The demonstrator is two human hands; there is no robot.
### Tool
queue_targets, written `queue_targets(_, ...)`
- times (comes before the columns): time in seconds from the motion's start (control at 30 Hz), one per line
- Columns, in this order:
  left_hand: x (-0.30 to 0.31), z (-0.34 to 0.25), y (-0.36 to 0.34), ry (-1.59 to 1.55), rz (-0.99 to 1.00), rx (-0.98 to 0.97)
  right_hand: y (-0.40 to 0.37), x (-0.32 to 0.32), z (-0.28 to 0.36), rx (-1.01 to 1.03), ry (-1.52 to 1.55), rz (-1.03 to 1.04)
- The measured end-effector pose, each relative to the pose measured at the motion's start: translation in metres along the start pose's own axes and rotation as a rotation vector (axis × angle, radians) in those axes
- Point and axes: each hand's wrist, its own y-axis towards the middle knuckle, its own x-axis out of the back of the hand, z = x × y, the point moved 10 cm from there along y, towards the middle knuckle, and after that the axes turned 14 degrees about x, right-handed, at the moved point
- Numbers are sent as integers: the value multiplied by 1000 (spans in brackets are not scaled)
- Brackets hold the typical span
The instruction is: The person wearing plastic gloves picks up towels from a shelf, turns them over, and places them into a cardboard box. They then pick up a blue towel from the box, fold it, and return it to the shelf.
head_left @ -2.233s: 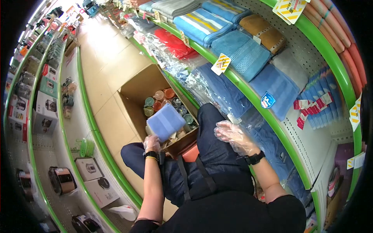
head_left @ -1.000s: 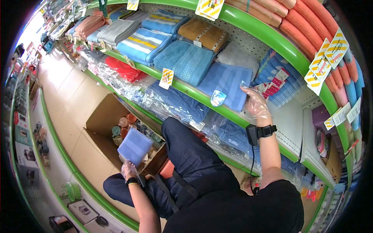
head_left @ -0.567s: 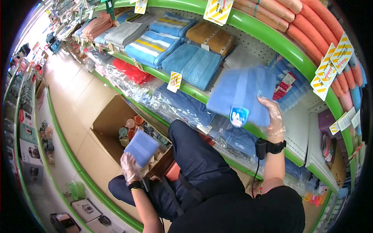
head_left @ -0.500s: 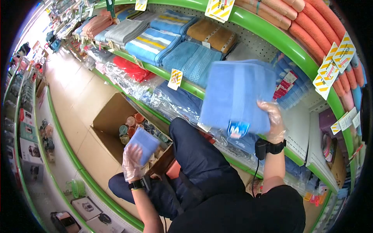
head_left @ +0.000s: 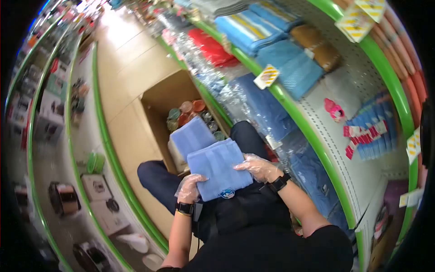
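Over my lap I hold a folded blue towel [head_left: 217,167] with a small round blue label at its lower edge. My left hand [head_left: 188,188], in a clear plastic glove, grips its left side with the thumb on top. The gloved right hand [head_left: 259,168] pinches the right side, its thumb also on the upper face. Just beyond, a second folded blue towel [head_left: 192,135] lies at the near part of an open cardboard box [head_left: 163,97]. Several round orange and green lidded containers [head_left: 186,108] sit in that box.
On my right, a green-edged shelf [head_left: 312,129] carries folded towels [head_left: 290,65], a pink item [head_left: 334,110] and blue items with red labels [head_left: 369,131]. Plastic-wrapped blue cloth [head_left: 263,106] lies lower. Left stands another shelf [head_left: 108,149] with boxed goods [head_left: 97,186].
The large blue towel has come down from the shelf side to my lap. My left hand has let go of the smaller towel and now holds this one too. The view has turned.
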Motion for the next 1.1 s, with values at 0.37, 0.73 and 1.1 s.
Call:
queue_targets(0.37,46,-100,41,-353,-54,-154,8,18,2,-53,181,-195)
queue_targets(0.73,82,-82,88,1576,-774,-605,-37,54,68,242,-17,-375)
queue_targets(1.1,126,-68,96,1242,-755,-973,-61,68,224,580,534,-244)
